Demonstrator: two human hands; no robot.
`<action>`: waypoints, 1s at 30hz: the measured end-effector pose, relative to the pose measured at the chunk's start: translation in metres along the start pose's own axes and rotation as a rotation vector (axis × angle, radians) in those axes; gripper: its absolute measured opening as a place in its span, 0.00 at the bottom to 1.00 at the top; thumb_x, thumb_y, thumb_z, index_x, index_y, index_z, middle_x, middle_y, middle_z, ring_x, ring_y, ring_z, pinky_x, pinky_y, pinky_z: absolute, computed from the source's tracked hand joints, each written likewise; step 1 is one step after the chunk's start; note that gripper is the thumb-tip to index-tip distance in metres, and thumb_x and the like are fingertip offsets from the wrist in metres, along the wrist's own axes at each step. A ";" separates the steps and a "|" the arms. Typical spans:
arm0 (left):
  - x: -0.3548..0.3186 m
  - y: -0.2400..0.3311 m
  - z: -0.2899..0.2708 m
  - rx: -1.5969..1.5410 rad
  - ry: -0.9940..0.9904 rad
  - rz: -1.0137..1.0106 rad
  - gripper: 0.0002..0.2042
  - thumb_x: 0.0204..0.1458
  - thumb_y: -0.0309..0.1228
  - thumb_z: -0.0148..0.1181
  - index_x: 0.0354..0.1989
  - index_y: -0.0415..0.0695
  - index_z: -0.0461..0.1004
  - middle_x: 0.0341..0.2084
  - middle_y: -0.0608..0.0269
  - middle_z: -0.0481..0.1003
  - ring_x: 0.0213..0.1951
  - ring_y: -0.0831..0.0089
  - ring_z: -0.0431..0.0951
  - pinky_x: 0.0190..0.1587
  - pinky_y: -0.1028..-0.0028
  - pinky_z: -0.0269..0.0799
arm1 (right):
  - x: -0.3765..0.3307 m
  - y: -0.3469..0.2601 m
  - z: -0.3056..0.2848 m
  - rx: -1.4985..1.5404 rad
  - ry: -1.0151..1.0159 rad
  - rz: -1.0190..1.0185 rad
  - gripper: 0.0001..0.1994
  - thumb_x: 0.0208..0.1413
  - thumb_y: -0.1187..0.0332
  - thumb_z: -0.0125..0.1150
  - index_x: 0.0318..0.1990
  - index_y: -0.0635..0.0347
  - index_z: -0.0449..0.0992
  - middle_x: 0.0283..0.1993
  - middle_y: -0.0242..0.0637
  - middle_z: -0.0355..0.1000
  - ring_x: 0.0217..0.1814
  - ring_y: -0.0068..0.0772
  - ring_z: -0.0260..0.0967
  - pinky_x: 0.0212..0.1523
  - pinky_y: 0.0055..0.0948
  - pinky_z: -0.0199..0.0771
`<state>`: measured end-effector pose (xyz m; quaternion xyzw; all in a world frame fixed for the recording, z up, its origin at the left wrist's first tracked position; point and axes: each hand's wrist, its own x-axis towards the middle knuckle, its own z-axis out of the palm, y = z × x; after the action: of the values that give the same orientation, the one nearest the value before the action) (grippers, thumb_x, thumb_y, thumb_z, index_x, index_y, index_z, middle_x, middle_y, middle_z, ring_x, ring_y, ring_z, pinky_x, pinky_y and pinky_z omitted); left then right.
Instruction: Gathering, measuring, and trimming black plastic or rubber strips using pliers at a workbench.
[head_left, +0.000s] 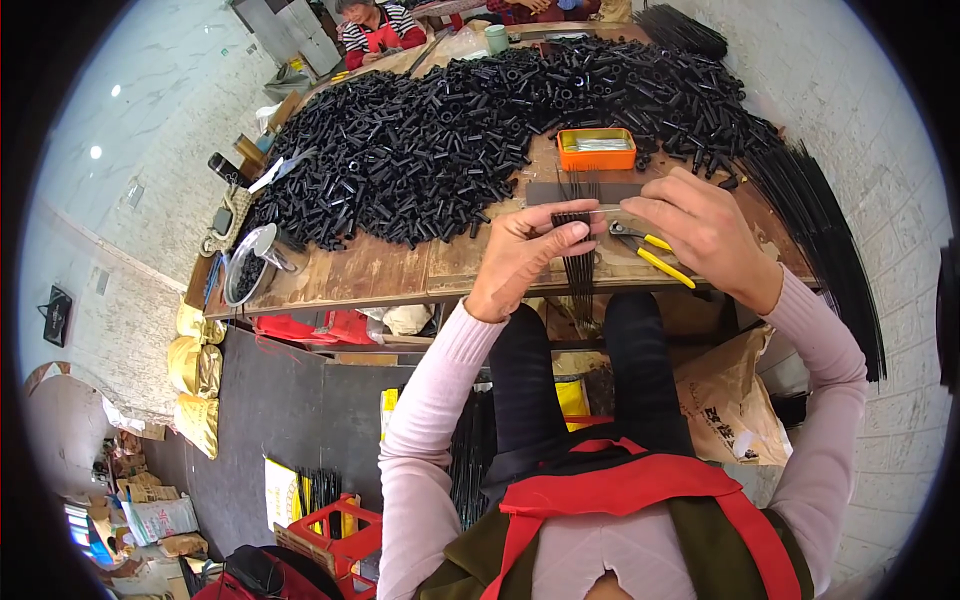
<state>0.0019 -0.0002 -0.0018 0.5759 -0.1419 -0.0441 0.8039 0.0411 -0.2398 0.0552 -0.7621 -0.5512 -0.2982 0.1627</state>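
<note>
A row of thin black rods (578, 250) was gripped in the left hand (525, 255) at the table's near edge (400, 275), while one rod was pinched by the right hand (700, 225). Threading seemed underway; careful alignment would be needed next.

Left hand (522, 258) fingers hide comb's (572, 222) left end; rods' (580, 272) lower ends blurred.

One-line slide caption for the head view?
Left hand pinches a bundle of thin black rods, right hand steadying it, before a heap of black tubes.
</note>
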 end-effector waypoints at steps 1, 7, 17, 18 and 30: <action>0.000 0.000 0.001 0.009 -0.006 0.001 0.17 0.57 0.23 0.59 0.54 0.33 0.72 0.46 0.49 0.77 0.49 0.61 0.79 0.53 0.65 0.78 | 0.000 0.000 0.001 0.006 0.018 -0.006 0.15 0.44 0.78 0.61 0.44 0.65 0.77 0.38 0.40 0.70 0.37 0.40 0.70 0.36 0.33 0.72; -0.001 -0.001 -0.007 -0.037 0.017 0.017 0.15 0.58 0.23 0.58 0.53 0.32 0.72 0.45 0.48 0.78 0.49 0.61 0.79 0.53 0.65 0.78 | 0.008 0.000 0.023 0.136 0.096 -0.010 0.13 0.47 0.79 0.62 0.43 0.64 0.77 0.38 0.40 0.71 0.38 0.41 0.71 0.37 0.33 0.72; 0.002 -0.003 -0.001 -0.011 0.022 -0.058 0.16 0.57 0.23 0.61 0.54 0.35 0.73 0.42 0.57 0.79 0.47 0.72 0.79 0.51 0.71 0.78 | 0.009 0.007 0.016 0.019 0.211 -0.069 0.16 0.47 0.81 0.60 0.46 0.61 0.77 0.40 0.40 0.74 0.35 0.39 0.71 0.35 0.32 0.74; -0.001 -0.011 -0.015 0.221 -0.066 -0.142 0.24 0.50 0.29 0.68 0.56 0.38 0.72 0.49 0.54 0.76 0.50 0.66 0.78 0.51 0.68 0.77 | 0.009 0.016 0.009 0.055 0.239 -0.004 0.15 0.51 0.78 0.59 0.48 0.61 0.77 0.40 0.37 0.75 0.34 0.33 0.72 0.34 0.28 0.73; 0.010 -0.132 -0.050 1.385 -0.185 0.401 0.39 0.39 0.42 0.71 0.65 0.58 0.64 0.68 0.54 0.57 0.67 0.55 0.58 0.66 0.60 0.57 | -0.038 0.112 0.084 0.505 -0.319 0.708 0.10 0.59 0.69 0.55 0.42 0.66 0.77 0.36 0.46 0.77 0.38 0.43 0.75 0.40 0.36 0.73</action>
<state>0.0376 -0.0003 -0.1385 0.9096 -0.3075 0.1553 0.2321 0.1608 -0.2576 -0.0251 -0.8763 -0.3306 0.0402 0.3481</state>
